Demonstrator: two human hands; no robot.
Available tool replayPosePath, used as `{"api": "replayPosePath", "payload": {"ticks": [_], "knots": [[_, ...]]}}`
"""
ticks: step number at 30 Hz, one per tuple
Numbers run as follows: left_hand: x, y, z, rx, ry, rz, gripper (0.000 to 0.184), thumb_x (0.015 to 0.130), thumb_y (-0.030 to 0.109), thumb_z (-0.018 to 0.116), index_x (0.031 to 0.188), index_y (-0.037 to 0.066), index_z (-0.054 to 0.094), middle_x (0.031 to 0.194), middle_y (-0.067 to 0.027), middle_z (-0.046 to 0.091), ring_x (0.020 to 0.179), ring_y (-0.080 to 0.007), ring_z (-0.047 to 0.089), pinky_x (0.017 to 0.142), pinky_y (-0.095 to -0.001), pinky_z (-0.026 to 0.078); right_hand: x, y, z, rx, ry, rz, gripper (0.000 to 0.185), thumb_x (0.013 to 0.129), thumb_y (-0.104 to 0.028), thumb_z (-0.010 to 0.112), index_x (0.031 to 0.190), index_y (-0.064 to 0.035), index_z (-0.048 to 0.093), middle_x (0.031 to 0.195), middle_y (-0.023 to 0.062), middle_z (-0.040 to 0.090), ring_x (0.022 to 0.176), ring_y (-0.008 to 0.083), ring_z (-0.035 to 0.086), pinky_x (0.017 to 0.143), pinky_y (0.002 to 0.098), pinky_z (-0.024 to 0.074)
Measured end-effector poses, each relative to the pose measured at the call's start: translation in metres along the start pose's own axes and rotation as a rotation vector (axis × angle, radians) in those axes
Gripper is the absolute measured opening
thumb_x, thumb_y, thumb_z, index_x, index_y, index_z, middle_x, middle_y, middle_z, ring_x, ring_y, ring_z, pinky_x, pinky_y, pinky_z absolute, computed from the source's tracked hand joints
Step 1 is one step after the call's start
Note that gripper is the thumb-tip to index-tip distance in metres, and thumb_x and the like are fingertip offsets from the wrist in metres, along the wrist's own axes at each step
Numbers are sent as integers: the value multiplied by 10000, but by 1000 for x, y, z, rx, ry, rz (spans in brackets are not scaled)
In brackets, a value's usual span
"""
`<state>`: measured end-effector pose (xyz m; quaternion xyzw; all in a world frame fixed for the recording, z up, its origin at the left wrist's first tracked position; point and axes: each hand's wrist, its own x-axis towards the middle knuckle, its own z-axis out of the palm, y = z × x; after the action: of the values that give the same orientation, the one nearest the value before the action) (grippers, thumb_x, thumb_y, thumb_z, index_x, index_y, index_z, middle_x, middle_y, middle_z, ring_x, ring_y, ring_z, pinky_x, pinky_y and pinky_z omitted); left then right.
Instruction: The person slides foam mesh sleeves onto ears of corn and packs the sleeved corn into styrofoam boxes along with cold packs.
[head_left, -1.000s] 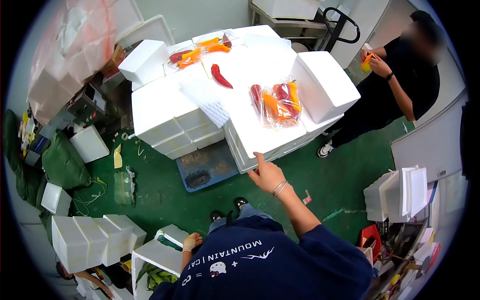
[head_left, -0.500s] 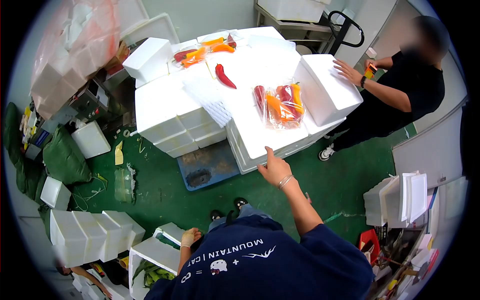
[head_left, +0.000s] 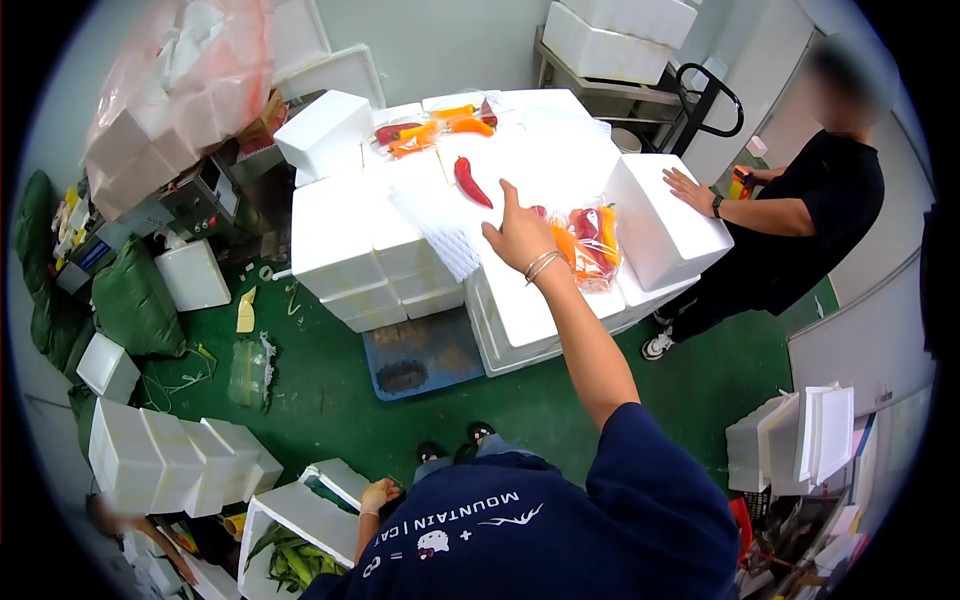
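My right hand [head_left: 522, 235] reaches over the white foam boxes [head_left: 530, 318], index finger extended, thumb apart, holding nothing. Its fingertip is just right of a loose red pepper [head_left: 471, 183]. Partly behind this hand lies a clear bag of red, orange and yellow peppers [head_left: 590, 245]. A second group of bagged peppers [head_left: 432, 131] sits farther back. White foam netting [head_left: 447, 245] lies to the left of my hand. My left hand [head_left: 380, 494] hangs low at my side, fingers loosely bent, with no held thing visible. Near it stands an open foam box of green leafy vegetables [head_left: 297, 557].
A co-worker [head_left: 825, 200] stands at the right, one hand on a tall foam box [head_left: 672, 215]. Behind is a pallet jack handle [head_left: 712, 100]. Foam boxes [head_left: 170, 460] line the lower left. A blue pallet [head_left: 425, 345] sits under the stack.
My right hand has moved forward and left, from the stack's front edge to beside the loose red pepper. The view has shifted slightly. My left hand stays low.
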<state>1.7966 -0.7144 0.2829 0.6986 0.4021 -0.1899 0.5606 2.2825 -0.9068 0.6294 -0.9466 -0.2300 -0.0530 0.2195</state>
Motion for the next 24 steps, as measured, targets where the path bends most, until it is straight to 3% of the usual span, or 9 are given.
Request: {"api": "replayPosePath", "payload": {"ticks": [4, 6, 8, 10, 11, 13, 15, 18, 24], "knots": [[-3, -16, 7, -51, -55, -80, 261, 894, 188, 487, 993, -48, 537, 860, -160, 604, 778, -265, 627, 698, -340, 542, 35, -14, -9, 74, 112, -49, 687, 801, -272, 607, 1341, -9, 273, 699, 156, 646, 660, 319, 640, 623, 396, 514], [21, -53, 6, -405, -163, -120, 264, 887, 175, 499, 1003, -60, 529, 885, -161, 596, 796, -271, 623, 717, -348, 540, 30, -20, -14, 64, 77, -38, 660, 805, -253, 607, 1332, -11, 291, 706, 155, 647, 658, 312, 639, 626, 390, 512], [10, -31, 11, -288, -19, -232, 271, 885, 161, 487, 1030, -64, 529, 912, -165, 600, 814, -273, 621, 730, -358, 537, 8, -19, -15, 191, 98, -54, 624, 812, -227, 601, 1322, -11, 313, 715, 153, 647, 648, 305, 637, 625, 387, 506], [41, -85, 16, -631, -117, -219, 260, 875, 167, 499, 1001, -55, 549, 901, -165, 611, 811, -275, 627, 721, -354, 537, -19, -8, -8, 247, 88, 1, 595, 807, -184, 607, 1308, -13, 337, 693, 148, 627, 635, 298, 622, 610, 378, 487], [37, -81, 18, -640, -112, -219, 260, 875, 167, 499, 1001, -55, 549, 901, -165, 611, 811, -275, 627, 721, -354, 537, -31, 3, 1, 253, 93, 27, 593, 802, -173, 612, 1306, -15, 342, 680, 145, 617, 634, 294, 617, 604, 376, 481], [20, -54, 20, -177, -56, -154, 239, 866, 169, 513, 958, -44, 570, 876, -150, 619, 783, -266, 635, 706, -344, 538, -57, 24, 14, 275, 114, 83, 609, 789, -156, 615, 1307, -3, 333, 664, 157, 598, 632, 298, 608, 601, 374, 475], [-12, 6, 12, -74, -36, -97, 229, 865, 166, 513, 946, -39, 575, 863, -144, 621, 769, -259, 636, 700, -341, 539, -77, 54, 29, 245, 107, 165, 644, 793, -191, 604, 1323, 14, 299, 645, 160, 619, 656, 338, 620, 634, 412, 483], [40, -55, 18, -617, -54, -346, 227, 848, 176, 515, 907, -33, 583, 810, -143, 635, 724, -248, 640, 658, -338, 544, -101, 81, 27, 203, 106, 257, 643, 792, -189, 603, 1320, 17, 298, 671, 166, 626, 651, 335, 621, 640, 409, 484], [39, -29, 14, -499, -46, -307, 262, 840, 292, 523, 895, 48, 601, 737, -80, 648, 551, -165, 603, 495, -270, 473, -114, 86, 17, 211, 82, 308, 654, 790, -174, 612, 1319, 21, 282, 683, 161, 633, 641, 333, 623, 625, 411, 486]]}}
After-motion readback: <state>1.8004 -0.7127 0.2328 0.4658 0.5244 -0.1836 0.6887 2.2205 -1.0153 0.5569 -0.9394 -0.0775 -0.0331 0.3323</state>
